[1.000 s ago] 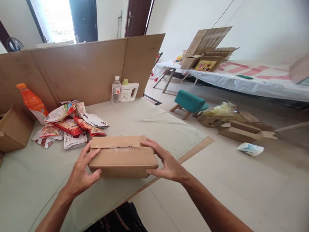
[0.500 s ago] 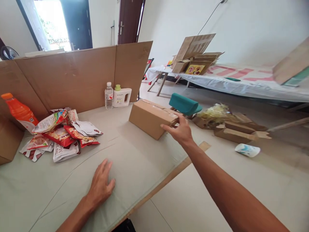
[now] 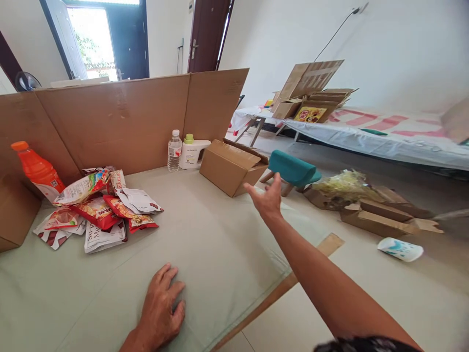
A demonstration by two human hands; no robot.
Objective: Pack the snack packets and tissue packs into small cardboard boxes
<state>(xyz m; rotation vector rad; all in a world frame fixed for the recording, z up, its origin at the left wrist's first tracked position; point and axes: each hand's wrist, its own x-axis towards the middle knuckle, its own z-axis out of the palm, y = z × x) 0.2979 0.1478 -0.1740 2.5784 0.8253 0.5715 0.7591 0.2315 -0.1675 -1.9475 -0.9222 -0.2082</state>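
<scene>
My right hand [image 3: 266, 198] is open, fingers spread, at the near right end of a brown cardboard box [image 3: 225, 166]. The box stands at the back right of the table [image 3: 205, 230], close to a white jug with a green cap [image 3: 191, 155]. Whether a fingertip still touches the box I cannot tell. My left hand [image 3: 163, 300] rests on the table near its front, fingers apart and holding nothing. Left of centre lies a pile of snack packets [image 3: 106, 208], red and white. An orange bottle [image 3: 38, 168] leans behind them.
A clear water bottle [image 3: 175, 152] stands beside the jug. A tall cardboard panel [image 3: 128, 122] closes off the table's back. On the floor to the right are a teal stool [image 3: 293, 168], an open carton [image 3: 381, 222] and a white-and-blue cup [image 3: 401, 249].
The box has been moved back toward the jug and set down, and its flaps now show raised. My right hand has let go of it. The camera view has shifted slightly.
</scene>
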